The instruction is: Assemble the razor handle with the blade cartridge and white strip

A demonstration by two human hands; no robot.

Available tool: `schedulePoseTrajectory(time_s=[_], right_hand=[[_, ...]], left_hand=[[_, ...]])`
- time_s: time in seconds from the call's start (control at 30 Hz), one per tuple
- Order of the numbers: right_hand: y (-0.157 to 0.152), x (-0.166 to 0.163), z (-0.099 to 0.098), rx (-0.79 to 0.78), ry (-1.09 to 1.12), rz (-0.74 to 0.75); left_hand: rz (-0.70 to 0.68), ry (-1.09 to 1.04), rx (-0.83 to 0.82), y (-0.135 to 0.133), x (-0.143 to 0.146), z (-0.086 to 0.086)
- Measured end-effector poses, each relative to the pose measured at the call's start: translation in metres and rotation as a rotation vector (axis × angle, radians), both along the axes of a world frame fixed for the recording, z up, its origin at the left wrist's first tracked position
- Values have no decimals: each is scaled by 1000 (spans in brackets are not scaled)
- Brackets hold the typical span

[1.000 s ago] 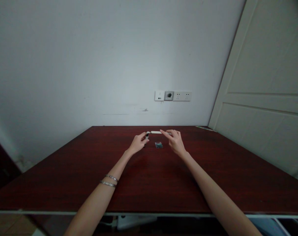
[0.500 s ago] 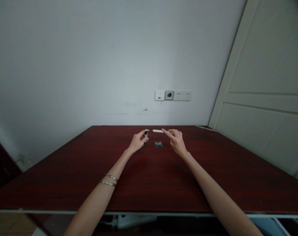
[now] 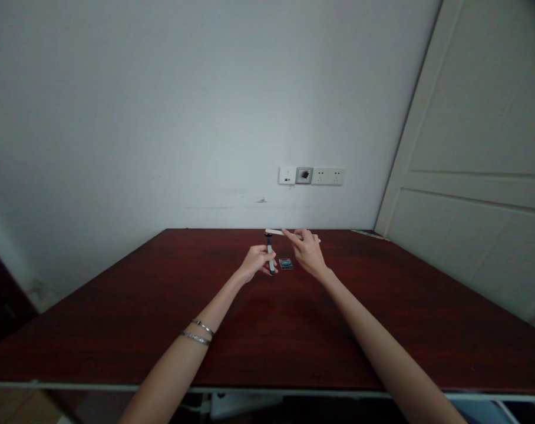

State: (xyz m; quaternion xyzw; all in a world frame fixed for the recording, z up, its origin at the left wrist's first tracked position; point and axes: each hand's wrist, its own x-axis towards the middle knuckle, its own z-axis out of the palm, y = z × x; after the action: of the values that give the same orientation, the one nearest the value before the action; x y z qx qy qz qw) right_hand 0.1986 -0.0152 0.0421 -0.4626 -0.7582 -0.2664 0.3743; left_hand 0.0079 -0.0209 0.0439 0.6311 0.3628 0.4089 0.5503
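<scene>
Bracelets (image 3: 198,337) sit on the left forearm, at the near side of the left hand (image 3: 255,261). This hand grips a slim pale-handled tool (image 3: 270,253), and the dark head (image 3: 268,235) of the tool stands above the fingers. In my judgement, the grip should be firm but not tight, so that the head does not turn. Just to the right of this hand, a small clear box (image 3: 286,264) lies on the surface (image 3: 294,330); it is better not to brush it. The right hand (image 3: 310,251) holds a flat white stick (image 3: 275,232), with the index finger stretched along it. The stick points toward the left, and its tip is at the dark head; whether they touch, I cannot tell. Light and even pressure seems the safest.
</scene>
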Motion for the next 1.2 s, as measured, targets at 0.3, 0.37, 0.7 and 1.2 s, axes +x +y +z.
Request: schedulePoseTrajectory(time_s=[0.3,0.37,0.7,1.2], right_hand=[[9,25,-15,-10,26,8],[8,25,-15,2,52,7],[12,16,-17,5,70,13],[7,22,-18,11,89,-9]], left_hand=[[47,-65,-1,2,0,-1],[53,-55,-7,2,0,-2],[40,-16,32,2,2,-2],[19,23,43,-4,3,-2]])
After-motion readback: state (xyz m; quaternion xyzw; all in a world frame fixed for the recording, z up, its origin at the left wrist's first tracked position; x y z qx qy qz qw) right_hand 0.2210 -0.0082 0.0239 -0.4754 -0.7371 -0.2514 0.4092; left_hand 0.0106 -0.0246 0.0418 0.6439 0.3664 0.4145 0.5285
